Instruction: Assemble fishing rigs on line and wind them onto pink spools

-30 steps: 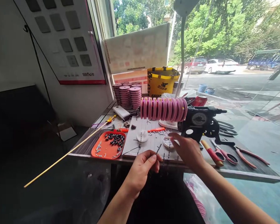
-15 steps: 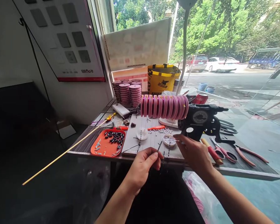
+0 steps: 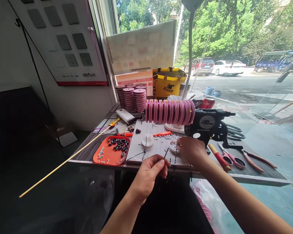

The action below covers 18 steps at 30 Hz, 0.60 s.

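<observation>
Low in front of the board, my left hand [image 3: 151, 170] is closed, thumb and forefinger pinching a thin dark strip [image 3: 166, 153] that points up. My right hand [image 3: 194, 151] has its fingers bent down at the right rim of a small white dish [image 3: 173, 147] of tiny pale beads. Its fingertips are partly hidden, so what they hold cannot be made out. Behind the hands, a row of pink ring-shaped spools [image 3: 169, 111] sits on a black winding machine [image 3: 206, 123]. Fine lines with dark pieces hang from the spools over the grey-white board [image 3: 136, 152].
An orange tray [image 3: 96, 159] holds black parts and small tubes. A long yellow stick [image 3: 63, 164] juts past the table's left edge. Scissors [image 3: 230, 159] and pliers [image 3: 255, 161] lie at right. Stacked pink spools [image 3: 129, 99] and a yellow bag [image 3: 169, 84] stand behind.
My right hand has moved left, its fingers coming down to the bead dish. My left hand keeps its pinch on the strip, nearly still. The whole view has shifted slightly.
</observation>
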{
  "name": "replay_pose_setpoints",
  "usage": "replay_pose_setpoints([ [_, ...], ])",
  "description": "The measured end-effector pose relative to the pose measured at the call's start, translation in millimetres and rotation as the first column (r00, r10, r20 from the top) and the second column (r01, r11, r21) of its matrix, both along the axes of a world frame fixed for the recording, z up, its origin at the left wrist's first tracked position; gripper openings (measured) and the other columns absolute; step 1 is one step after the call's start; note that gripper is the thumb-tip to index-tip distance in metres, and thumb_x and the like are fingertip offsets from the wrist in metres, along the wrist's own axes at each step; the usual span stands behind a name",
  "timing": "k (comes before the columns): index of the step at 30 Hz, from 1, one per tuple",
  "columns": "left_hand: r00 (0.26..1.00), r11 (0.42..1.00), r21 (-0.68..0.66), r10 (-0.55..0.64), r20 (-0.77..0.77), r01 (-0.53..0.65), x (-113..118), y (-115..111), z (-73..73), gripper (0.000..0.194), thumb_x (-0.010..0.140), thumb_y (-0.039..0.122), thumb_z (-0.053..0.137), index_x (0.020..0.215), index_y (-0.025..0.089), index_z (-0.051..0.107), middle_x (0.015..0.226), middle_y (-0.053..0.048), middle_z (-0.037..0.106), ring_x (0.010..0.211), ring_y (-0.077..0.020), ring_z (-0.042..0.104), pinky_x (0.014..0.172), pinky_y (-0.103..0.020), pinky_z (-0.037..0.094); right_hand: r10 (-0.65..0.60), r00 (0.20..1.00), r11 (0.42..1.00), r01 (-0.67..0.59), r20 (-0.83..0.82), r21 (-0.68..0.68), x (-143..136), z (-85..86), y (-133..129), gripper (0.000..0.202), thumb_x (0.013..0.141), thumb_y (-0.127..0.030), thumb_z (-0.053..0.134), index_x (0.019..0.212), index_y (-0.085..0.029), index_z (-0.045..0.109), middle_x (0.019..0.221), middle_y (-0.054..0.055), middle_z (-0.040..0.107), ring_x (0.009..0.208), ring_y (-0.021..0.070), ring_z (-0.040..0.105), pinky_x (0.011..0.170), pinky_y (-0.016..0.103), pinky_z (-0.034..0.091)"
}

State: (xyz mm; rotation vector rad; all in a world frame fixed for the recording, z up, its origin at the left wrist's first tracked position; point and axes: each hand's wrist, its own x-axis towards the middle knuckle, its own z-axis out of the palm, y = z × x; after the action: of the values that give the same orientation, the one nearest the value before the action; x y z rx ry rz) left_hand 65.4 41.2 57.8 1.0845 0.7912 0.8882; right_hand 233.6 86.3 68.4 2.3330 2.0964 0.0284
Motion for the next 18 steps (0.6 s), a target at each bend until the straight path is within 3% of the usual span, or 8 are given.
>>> replay_pose_setpoints([
  [9, 1.000, 1.000, 0.002, 0.012, 0.008, -0.012, -0.4, -1.4, 1.8, 0.015, 0.076, 0.024, 0.053, 0.070, 0.014, 0.061, 0.055, 0.003, 0.050, 0.054, -0.0080, 0.043, 0.059, -0.020, 0.035, -0.026, 0.999, 0.991, 0.031, -0.036, 0.129, 7.4, -9.2, -9.7, 0.019, 0.079, -0.022, 0.044, 0.076, -0.021, 0.062, 0.074, 0.007, 0.068, 0.069, 0.0236, 0.063, 0.047, 0.025, 0.030],
  [14, 1.000, 1.000, 0.017, 0.012, 0.004, -0.013, 0.0, -0.1, 1.8, 0.016, 0.077, 0.024, 0.051, 0.071, 0.014, 0.061, 0.056, 0.002, 0.050, 0.055, -0.0082, 0.043, 0.059, -0.021, 0.035, 0.021, 0.986, 0.964, 0.024, -0.167, 0.264, 14.6, -5.3, -57.3, 0.023, 0.084, -0.032, 0.039, 0.081, -0.025, 0.060, 0.085, 0.003, 0.065, 0.072, 0.0210, 0.061, 0.050, 0.025, 0.034],
  [16, 1.000, 1.000, 0.021, 0.003, -0.003, -0.003, -0.2, -0.3, 1.2, 0.015, 0.078, 0.024, 0.051, 0.072, 0.014, 0.060, 0.056, 0.002, 0.050, 0.055, -0.0082, 0.043, 0.059, -0.020, 0.035, 0.187, 0.920, 0.954, -0.086, -0.345, 0.287, 23.4, -6.8, -85.2, 0.025, 0.083, -0.036, 0.038, 0.078, -0.024, 0.060, 0.080, 0.003, 0.063, 0.065, 0.0185, 0.059, 0.052, 0.025, 0.038],
  [18, 1.000, 1.000, 0.020, -0.010, -0.011, 0.010, -0.1, -0.7, 0.2, 0.016, 0.078, 0.024, 0.050, 0.072, 0.014, 0.061, 0.056, 0.002, 0.050, 0.055, -0.0082, 0.043, 0.060, -0.021, 0.035, 0.318, 0.767, 0.948, -0.276, -0.558, 0.161, 37.4, -17.5, -110.2, 0.026, 0.083, -0.037, 0.040, 0.075, -0.023, 0.060, 0.072, 0.003, 0.061, 0.060, 0.0154, 0.057, 0.055, 0.023, 0.041],
])
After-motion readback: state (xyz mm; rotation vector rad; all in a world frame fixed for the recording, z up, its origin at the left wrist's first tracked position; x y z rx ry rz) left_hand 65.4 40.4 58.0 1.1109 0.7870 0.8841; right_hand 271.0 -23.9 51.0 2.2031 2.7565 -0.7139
